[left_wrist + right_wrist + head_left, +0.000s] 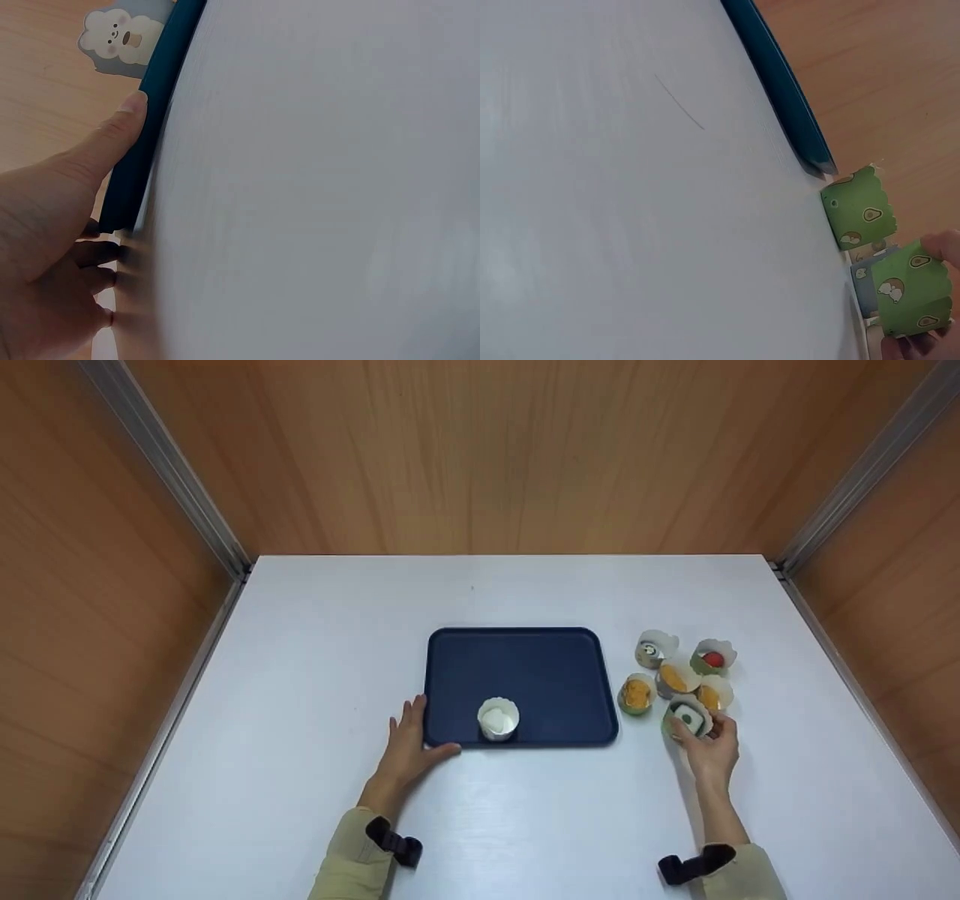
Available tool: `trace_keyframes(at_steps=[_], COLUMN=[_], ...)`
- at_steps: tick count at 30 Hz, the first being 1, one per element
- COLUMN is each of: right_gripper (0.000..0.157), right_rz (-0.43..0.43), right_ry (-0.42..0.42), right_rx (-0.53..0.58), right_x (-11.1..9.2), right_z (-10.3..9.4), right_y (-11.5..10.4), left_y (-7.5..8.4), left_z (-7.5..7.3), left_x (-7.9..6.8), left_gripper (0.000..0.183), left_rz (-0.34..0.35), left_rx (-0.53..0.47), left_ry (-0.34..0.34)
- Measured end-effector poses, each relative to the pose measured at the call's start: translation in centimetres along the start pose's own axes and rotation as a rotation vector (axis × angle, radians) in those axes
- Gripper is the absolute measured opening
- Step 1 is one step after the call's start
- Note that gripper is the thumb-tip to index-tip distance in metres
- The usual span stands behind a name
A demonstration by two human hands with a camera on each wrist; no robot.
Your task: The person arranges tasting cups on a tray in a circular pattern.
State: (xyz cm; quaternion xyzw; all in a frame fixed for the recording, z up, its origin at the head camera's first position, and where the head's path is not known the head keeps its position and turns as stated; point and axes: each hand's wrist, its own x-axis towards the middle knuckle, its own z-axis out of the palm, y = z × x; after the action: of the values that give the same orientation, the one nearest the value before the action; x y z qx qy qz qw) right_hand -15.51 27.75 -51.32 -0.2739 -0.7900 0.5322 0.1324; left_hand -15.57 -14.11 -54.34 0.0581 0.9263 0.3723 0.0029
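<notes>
A dark blue tray [525,667] lies on the white table, with a white paper baking cup [499,718] standing near its front edge. My left hand [405,746] touches the tray's front left corner, thumb along the front rim and fingers spread by the left side. In the left wrist view the thumb [120,124] presses on the rim. To the right of the tray, my right hand [712,754] grips a green paper baking cup [915,289] printed with avocados, thumb and fingers on opposite sides. Inside that cup sits a white block with green marks [688,718].
Several more paper cups cluster beside the held one: one with an orange piece [637,694], two with orange-yellow pieces [673,679], one with a red ball [713,660], and one with a black-and-white piece [651,649]. Wooden panels [480,457] wall the table's back and sides.
</notes>
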Motion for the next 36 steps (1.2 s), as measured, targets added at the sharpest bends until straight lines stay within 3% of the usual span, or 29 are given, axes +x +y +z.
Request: trace_keyframes(at_steps=[4,11,16,22,36], right_gripper=[0.064,0.079,0.073,0.059,0.053], right_rz=[-0.016,-0.044,-0.046,-0.125,-0.225], right_ry=[-0.002,-0.034,-0.084,-0.096,-0.200], right_rx=[-0.017,-0.052,-0.048,-0.027,-0.027], right_x=[0.5,3.4,1.5,-1.4,-2.7], right_z=[-0.2,-0.4,-1.1,-1.5,-0.9], right_y=[0.7,4.5,2.3,-1.4,-4.1], left_y=[0.0,-0.1,-0.1,0.1,-0.1], left_z=[0.0,0.0,0.1,0.1,0.2], left_x=[0.0,0.0,0.0,0.1,0.0], left_gripper=[0.102,0.103,0.102,0.100,0.101], left_rz=[-0.002,-0.010,-0.009,-0.003,-0.009], left_rx=[-0.004,-0.001,-0.001,0.010,0.009], left_ry=[-0.001,-0.012,-0.008,-0.001,0.001])
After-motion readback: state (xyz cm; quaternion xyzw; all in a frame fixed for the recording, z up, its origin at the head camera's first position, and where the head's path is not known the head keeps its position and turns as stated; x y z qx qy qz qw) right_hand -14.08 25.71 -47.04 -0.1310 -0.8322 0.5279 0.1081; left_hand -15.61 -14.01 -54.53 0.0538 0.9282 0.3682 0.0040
